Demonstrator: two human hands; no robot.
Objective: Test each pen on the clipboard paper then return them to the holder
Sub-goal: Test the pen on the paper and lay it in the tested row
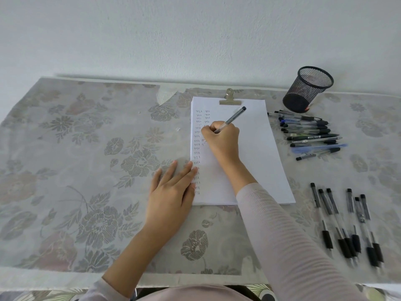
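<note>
A floral tablecloth (86, 170), seemingly torn at back, meets a white wall (195, 29).

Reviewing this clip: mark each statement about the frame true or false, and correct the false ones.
1. The right hand grips a pen over the paper. True.
2. The left hand holds a second pen. False: it lies flat and holds nothing, its fingertips at the paper's left edge.
3. The mesh holder stands to the right of the clipboard's clip. True.
4. All loose pens lie in one pile. False: there are two groups, the far group close to the holder and the near group closer to the person.
5. The paper is blank. False: rows of writing run down its left side.
</note>
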